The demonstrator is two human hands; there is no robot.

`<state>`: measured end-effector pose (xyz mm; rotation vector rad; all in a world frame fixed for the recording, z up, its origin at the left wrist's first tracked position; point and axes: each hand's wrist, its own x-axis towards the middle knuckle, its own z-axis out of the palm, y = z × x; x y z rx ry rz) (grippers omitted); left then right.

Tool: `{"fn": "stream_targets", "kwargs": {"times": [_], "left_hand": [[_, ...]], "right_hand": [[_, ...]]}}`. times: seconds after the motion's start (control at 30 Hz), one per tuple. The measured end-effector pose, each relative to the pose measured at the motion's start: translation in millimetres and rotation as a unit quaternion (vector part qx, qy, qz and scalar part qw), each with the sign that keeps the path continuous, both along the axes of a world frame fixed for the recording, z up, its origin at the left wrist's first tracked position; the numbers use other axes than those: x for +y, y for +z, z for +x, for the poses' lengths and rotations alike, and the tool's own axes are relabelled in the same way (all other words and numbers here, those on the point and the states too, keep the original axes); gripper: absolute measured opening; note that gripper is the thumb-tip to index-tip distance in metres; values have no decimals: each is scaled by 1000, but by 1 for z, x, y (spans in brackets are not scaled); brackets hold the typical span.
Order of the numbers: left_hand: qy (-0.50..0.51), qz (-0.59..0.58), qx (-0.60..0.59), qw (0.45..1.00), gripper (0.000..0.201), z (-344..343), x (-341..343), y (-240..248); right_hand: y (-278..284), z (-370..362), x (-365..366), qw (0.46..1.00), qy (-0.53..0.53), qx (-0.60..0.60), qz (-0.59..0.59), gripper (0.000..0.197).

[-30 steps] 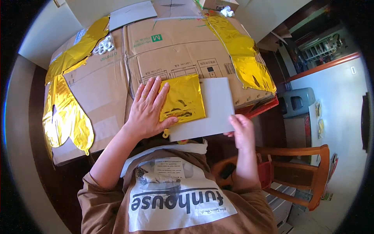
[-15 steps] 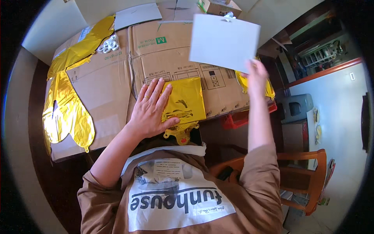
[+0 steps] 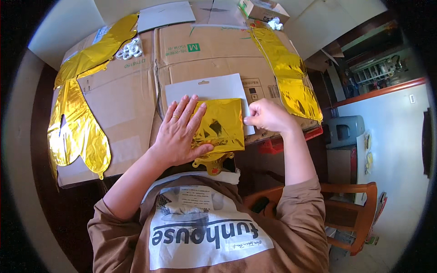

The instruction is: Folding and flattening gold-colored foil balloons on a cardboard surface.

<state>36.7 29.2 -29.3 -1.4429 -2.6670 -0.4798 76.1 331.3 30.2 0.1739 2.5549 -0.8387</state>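
Observation:
My left hand (image 3: 182,129) lies with fingers spread on a folded sheet of gold foil (image 3: 223,125), which looks like a flat foil balloon. A white card (image 3: 205,88) with a hanging slot at its far edge shows behind and to the right of the foil, which overlaps it. With fingers curled, my right hand (image 3: 268,117) pinches the card's right edge. Below the foil, a gold tabbed end (image 3: 214,166) hangs over the near edge of the cardboard.
Flattened cardboard (image 3: 123,86) covers the work surface. More gold foil lies at the left (image 3: 75,127) and the right (image 3: 291,77). White rings (image 3: 130,49), white sheets (image 3: 166,16) and a small box (image 3: 264,10) sit farther back. A wooden chair (image 3: 359,218) stands at lower right.
My right hand has brought the white card down and left from the raised position to the foil. The gold foil at the right is now uncovered. My left hand stays on the folded foil.

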Motion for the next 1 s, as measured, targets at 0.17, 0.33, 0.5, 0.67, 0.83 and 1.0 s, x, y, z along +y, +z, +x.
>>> {"fn": "stream_targets", "kwargs": {"times": [0.17, 0.33, 0.5, 0.67, 0.83, 1.0], "left_hand": [[-3, -2, -16, 1000, 100, -9, -2, 4], [1, 9, -39, 999, 101, -15, -4, 6], [4, 8, -36, 999, 103, -15, -2, 10], [7, 40, -46, 998, 105, -22, 1, 18], [15, 53, -23, 998, 103, -46, 6, 21], [1, 37, 8, 999, 100, -55, 6, 8]], "right_hand": [[4, -2, -3, 990, 27, 54, 124, 36], [14, 36, -10, 975, -49, 159, 147, 40], [-16, 81, -41, 990, -118, 32, -73, 38], [-24, 79, -59, 960, -207, 80, -168, 31], [-28, 53, -52, 957, -208, 145, -143, 19], [-41, 49, -59, 939, -139, 309, 60, 21]]}}
